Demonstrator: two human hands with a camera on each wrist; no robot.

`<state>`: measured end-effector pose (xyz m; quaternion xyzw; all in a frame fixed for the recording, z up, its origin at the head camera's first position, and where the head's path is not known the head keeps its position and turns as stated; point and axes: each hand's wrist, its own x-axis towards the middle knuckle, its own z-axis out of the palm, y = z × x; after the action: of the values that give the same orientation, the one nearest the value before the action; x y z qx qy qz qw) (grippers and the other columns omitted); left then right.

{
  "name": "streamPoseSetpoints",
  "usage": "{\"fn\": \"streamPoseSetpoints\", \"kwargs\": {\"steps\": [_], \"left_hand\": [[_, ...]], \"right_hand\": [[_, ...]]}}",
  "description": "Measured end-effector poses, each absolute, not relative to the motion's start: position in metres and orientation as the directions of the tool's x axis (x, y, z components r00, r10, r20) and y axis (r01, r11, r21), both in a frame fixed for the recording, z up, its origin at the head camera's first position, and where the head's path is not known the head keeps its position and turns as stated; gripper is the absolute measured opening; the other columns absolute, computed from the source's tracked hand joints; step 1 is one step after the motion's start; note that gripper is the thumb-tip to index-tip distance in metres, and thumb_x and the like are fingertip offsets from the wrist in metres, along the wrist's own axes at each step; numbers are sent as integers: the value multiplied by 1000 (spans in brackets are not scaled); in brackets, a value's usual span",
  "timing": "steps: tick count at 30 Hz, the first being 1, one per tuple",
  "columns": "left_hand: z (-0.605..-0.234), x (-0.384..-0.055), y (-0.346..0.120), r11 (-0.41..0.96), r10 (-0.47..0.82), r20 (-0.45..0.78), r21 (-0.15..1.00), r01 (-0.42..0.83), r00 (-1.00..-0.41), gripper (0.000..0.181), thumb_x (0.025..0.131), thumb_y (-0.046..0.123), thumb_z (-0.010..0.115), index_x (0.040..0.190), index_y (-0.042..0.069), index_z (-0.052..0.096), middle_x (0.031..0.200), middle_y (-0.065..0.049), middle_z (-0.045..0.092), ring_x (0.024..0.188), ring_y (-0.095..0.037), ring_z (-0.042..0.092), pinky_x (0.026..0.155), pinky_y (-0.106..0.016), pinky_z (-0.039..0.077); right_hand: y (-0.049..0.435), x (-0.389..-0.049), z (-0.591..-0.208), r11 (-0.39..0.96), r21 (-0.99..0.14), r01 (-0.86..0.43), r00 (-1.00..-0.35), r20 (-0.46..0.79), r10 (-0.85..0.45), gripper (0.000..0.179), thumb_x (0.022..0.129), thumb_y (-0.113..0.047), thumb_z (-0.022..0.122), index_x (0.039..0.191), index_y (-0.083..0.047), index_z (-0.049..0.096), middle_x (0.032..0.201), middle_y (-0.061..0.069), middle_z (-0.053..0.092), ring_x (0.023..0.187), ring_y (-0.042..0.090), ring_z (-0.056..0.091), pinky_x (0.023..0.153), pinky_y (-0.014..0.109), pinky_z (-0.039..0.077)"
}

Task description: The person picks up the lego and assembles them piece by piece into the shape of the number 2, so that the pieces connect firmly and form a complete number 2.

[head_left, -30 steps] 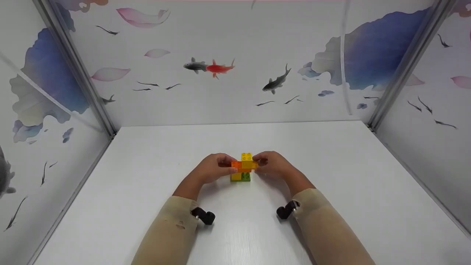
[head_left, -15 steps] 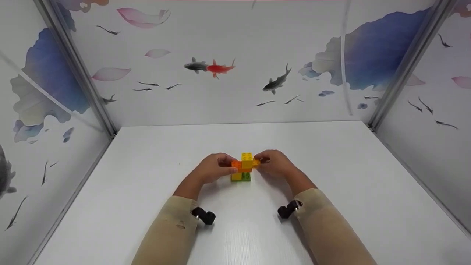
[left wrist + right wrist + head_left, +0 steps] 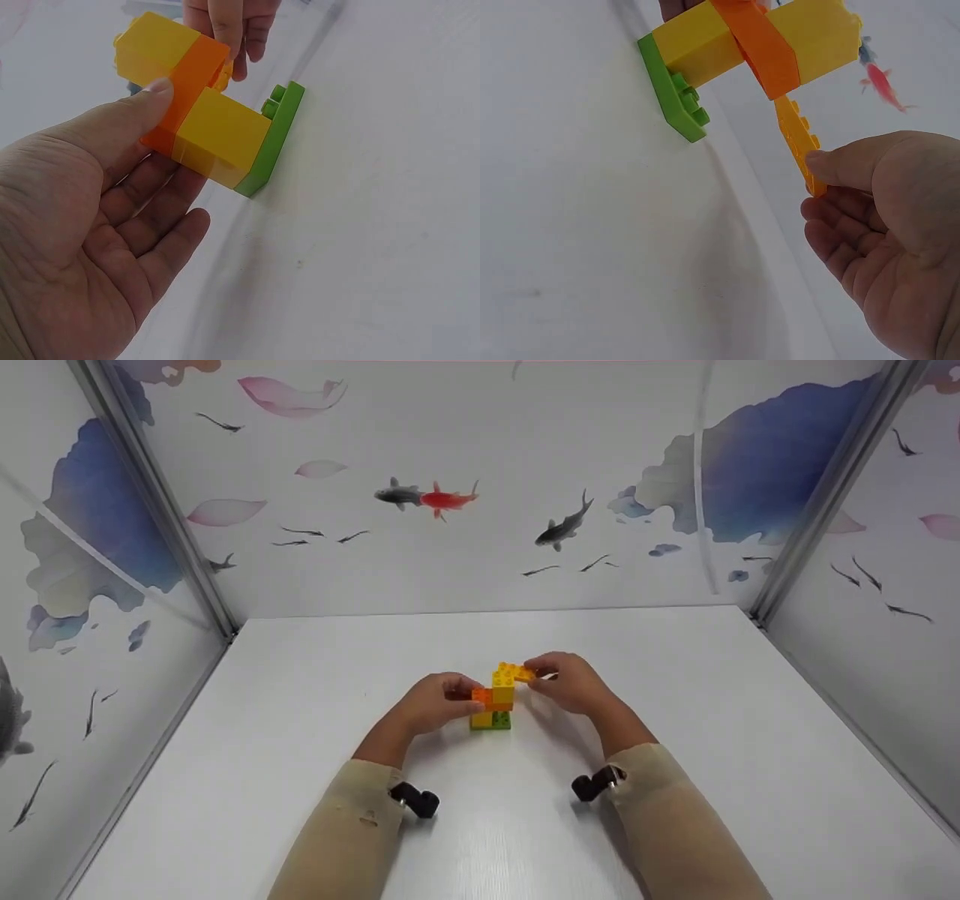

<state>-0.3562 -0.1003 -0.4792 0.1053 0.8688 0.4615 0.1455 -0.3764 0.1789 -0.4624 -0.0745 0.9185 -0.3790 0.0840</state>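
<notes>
A small stack of toy building bricks stands on the white table: a thin green plate (image 3: 277, 142) at the bottom, then a yellow brick (image 3: 223, 133), an orange brick (image 3: 761, 49) lying crosswise, and another yellow brick (image 3: 502, 688) on top. My left hand (image 3: 436, 703) grips the orange brick's left end between thumb and fingers. Between the thumb and fingers of my right hand (image 3: 900, 217) is one end of a thin yellow-orange studded plate (image 3: 795, 135). Its other end reaches behind the top yellow brick in the head view. Green studs show beside the lower yellow brick.
White panels (image 3: 480, 570) printed with fish and petals enclose the table (image 3: 300, 660) at the back and sides, with metal posts (image 3: 161, 502) at the corners. Black wrist mounts (image 3: 415, 800) stick out from both sleeves.
My right hand has moved up and slightly right, and the yellow-orange plate has gone from beside the top yellow brick to higher, behind it. The left hand and stack have kept still.
</notes>
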Motion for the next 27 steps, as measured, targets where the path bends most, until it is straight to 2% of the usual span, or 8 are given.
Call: {"fn": "streamPoseSetpoints", "kwargs": {"steps": [13,27], "left_hand": [[-473,-353,-99,571,311,-166,820,45,-936,32,93,43,84,121,31,75,124,6,73,117,-20,65,113,-44,54],[-476,-355,-101,554,333,-143,830,70,-932,34,93,46,83,121,29,76,125,5,74,119,-19,67,115,-45,53]], "right_hand": [[179,-367,-440,676,-724,-141,-975,-18,-223,37,106,-22,70,142,-25,69,145,1,66,132,26,63,116,46,54],[170,-351,-421,600,-756,-262,-944,71,-322,33,105,-21,71,138,-24,73,140,-2,68,128,24,66,112,44,57]]}}
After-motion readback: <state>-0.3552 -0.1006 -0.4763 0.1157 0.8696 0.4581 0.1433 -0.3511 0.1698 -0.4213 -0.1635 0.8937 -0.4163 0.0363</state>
